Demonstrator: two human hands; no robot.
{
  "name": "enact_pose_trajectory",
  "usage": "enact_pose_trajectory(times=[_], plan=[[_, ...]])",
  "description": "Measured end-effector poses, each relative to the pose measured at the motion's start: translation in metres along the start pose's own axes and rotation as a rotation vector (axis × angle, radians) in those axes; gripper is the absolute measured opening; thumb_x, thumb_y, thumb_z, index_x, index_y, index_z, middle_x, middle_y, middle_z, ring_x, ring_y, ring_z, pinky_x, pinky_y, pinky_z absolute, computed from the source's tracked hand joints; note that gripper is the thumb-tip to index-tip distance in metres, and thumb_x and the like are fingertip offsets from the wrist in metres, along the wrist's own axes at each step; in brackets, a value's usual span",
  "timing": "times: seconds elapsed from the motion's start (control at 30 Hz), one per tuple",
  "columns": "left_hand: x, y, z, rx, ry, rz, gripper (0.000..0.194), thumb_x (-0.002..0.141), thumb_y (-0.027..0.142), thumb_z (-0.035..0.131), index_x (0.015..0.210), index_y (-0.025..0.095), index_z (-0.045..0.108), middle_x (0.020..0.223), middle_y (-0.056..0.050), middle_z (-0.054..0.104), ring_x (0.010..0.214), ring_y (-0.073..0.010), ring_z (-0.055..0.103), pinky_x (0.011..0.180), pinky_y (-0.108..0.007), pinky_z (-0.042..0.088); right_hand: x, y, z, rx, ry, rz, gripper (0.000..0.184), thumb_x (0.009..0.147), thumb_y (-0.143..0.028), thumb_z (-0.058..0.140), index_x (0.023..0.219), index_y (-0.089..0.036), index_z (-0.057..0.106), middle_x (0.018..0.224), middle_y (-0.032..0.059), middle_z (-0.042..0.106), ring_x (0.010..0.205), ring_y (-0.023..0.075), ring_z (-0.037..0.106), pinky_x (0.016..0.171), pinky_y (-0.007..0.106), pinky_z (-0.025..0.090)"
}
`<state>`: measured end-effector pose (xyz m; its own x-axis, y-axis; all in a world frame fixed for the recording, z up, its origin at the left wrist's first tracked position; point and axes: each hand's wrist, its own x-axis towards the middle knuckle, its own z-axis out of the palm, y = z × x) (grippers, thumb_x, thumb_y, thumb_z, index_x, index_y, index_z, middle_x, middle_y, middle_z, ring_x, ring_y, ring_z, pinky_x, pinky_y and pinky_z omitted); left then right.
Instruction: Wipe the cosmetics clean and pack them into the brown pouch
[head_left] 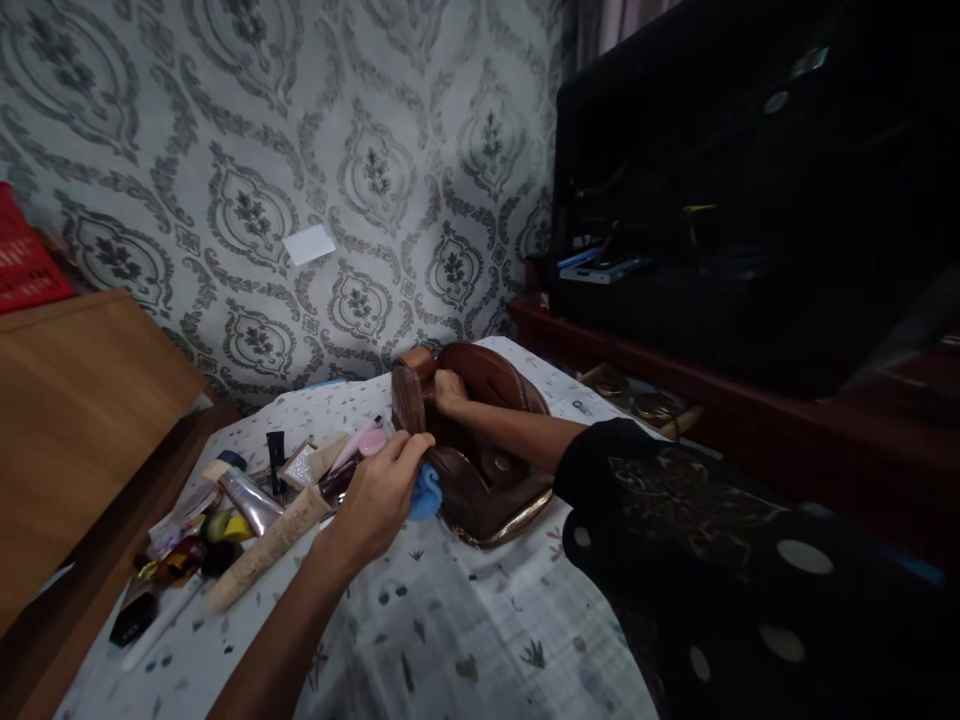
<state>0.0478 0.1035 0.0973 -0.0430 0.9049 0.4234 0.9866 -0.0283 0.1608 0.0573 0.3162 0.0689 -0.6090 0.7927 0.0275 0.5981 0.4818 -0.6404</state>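
A brown leather bag with a gold zipper lies unzipped on the printed white cloth. My left hand is closed, pinching the near left edge of the bag's opening between thumb and fingers. Under those fingers, a crumpled blue cloth shows beside the bag. My right hand reaches into the bag's opening near the far side; its fingertips are hidden inside, so what they touch does not show. To the left of my left hand lies a pile of cosmetics, with a beige tube, a silver tube and a pink round item.
A wooden panel borders the left side, with a red item on top. Patterned wallpaper stands behind. At right are a dark television and a reddish-brown stand with an open drawer.
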Motion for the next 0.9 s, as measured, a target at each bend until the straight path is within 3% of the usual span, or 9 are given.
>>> enact_pose_trajectory(times=[0.13, 0.33, 0.47, 0.6, 0.9], plan=[[-0.008, -0.005, -0.001, -0.091, 0.026, -0.049, 0.032, 0.099, 0.018, 0.033, 0.117, 0.021, 0.06, 0.098, -0.007, 0.064, 0.092, -0.0187, 0.061, 0.084, -0.032, 0.051, -0.004, -0.004, 0.009, 0.008, 0.005, -0.025, 0.037, 0.077, -0.03, 0.077, 0.106, -0.009, 0.068, 0.115, 0.0178, 0.067, 0.107, 0.0278, 0.065, 0.077, 0.027, 0.05], [-0.01, -0.006, 0.012, -0.186, 0.096, -0.078, 0.033, 0.1, 0.02, 0.033, 0.121, 0.02, 0.057, 0.105, -0.008, 0.065, 0.095, -0.0186, 0.062, 0.087, -0.033, 0.05, -0.004, 0.012, 0.02, 0.002, 0.017, -0.028, 0.059, 0.073, -0.034, 0.079, 0.123, -0.011, 0.055, 0.126, 0.0171, 0.061, 0.114, 0.0258, 0.061, 0.083, 0.026, 0.048], [-0.01, -0.003, 0.018, -0.212, 0.14, -0.082, 0.033, 0.099, 0.018, 0.033, 0.123, 0.02, 0.056, 0.107, -0.009, 0.064, 0.097, -0.0184, 0.061, 0.088, -0.033, 0.05, -0.005, 0.017, 0.023, 0.014, -0.013, -0.03, 0.054, 0.076, -0.036, 0.075, 0.121, -0.014, 0.054, 0.117, 0.0132, 0.066, 0.103, 0.0231, 0.065, 0.076, 0.025, 0.048], [-0.013, -0.004, 0.021, -0.216, 0.151, -0.082, 0.034, 0.099, 0.018, 0.032, 0.125, 0.02, 0.055, 0.108, -0.009, 0.064, 0.098, -0.0182, 0.061, 0.089, -0.032, 0.049, -0.002, 0.016, 0.025, 0.022, -0.03, -0.032, 0.051, 0.076, -0.044, 0.074, 0.114, -0.014, 0.057, 0.115, 0.0167, 0.066, 0.101, 0.0276, 0.066, 0.072, 0.027, 0.048], [-0.013, -0.004, 0.026, -0.212, 0.185, -0.093, 0.034, 0.099, 0.018, 0.034, 0.125, 0.02, 0.056, 0.111, -0.009, 0.064, 0.1, -0.0183, 0.063, 0.089, -0.031, 0.05, -0.006, 0.028, 0.038, 0.029, 0.019, -0.125, 0.05, 0.081, -0.035, 0.069, 0.123, -0.015, 0.048, 0.119, 0.0156, 0.063, 0.11, 0.026, 0.06, 0.086, 0.03, 0.046]])
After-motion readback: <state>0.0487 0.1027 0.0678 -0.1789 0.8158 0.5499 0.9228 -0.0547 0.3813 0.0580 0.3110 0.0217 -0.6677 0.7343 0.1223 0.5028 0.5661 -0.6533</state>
